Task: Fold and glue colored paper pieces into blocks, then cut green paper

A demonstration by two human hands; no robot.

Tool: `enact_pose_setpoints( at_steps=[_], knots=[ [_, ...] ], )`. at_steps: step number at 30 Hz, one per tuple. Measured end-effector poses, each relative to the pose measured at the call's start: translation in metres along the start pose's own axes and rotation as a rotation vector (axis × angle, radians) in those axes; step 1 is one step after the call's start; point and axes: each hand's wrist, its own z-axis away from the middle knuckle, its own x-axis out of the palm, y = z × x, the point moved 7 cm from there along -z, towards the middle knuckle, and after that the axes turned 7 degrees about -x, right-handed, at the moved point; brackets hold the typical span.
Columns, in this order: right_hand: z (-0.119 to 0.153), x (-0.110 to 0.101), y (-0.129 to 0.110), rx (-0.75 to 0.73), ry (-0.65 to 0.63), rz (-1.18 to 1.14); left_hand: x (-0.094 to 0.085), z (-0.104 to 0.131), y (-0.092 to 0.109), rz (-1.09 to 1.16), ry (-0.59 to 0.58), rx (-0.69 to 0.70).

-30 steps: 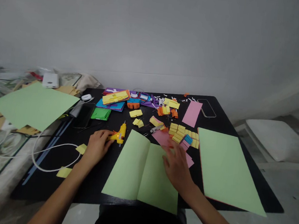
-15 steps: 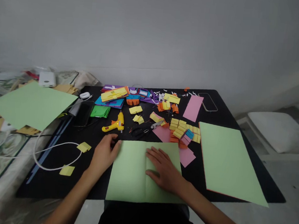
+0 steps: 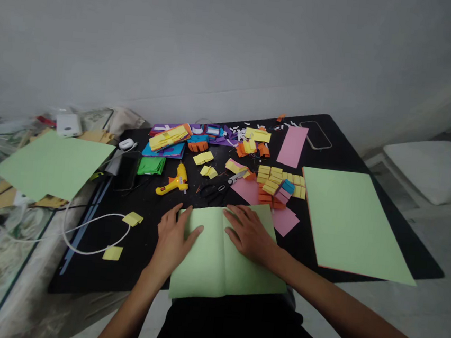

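Note:
A light green sheet of paper (image 3: 203, 273), creased down its middle, lies at the front edge of the black table. My left hand (image 3: 174, 238) rests on the sheet's left edge, fingers spread and thumb over the paper. Flat on the right half, near the crease and the far edge, is my right hand (image 3: 249, 234), its fingers stretched out. Beyond the paper are a yellow glue gun (image 3: 174, 181) and pliers or scissors with dark handles (image 3: 212, 190). Pink paper (image 3: 284, 221) lies just past the sheet's right corner.
Folded yellow paper pieces (image 3: 272, 179) sit in rows behind the right hand. Another large green sheet (image 3: 352, 218) lies at right, and one more (image 3: 56, 163) at left. A white cable (image 3: 89, 253) loops on the left. A white stool (image 3: 429, 167) stands beyond the table.
My left hand has moved from beside the sheet's far left corner onto its left edge, with fingers more spread. My right hand stays on the right half. The view has shifted and tilted slightly.

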Motion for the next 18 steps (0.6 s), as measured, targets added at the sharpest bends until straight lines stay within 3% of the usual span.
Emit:
enact_pose_setpoints(
  at_steps=[5, 8, 12, 14, 18],
  knots=[
    [0.003, 0.002, -0.003, 0.032, 0.008, 0.002, -0.002, 0.005, 0.012, 0.15, 0.007, 0.03],
    [0.003, 0.001, -0.002, 0.03, 0.008, -0.005, -0.005, -0.002, 0.002, 0.355, -0.034, -0.162],
    [-0.001, -0.001, -0.001, 0.018, 0.018, -0.006, 0.001, -0.002, -0.021, 0.752, -0.184, -0.504],
    [-0.004, -0.001, 0.0, 0.017, 0.024, -0.006, 0.003, 0.002, -0.027, 0.824, -0.225, -0.579],
    [-0.008, 0.001, 0.0, 0.021, 0.029, 0.025, 0.004, 0.006, -0.035, 0.695, -0.221, -0.576]
  ],
)
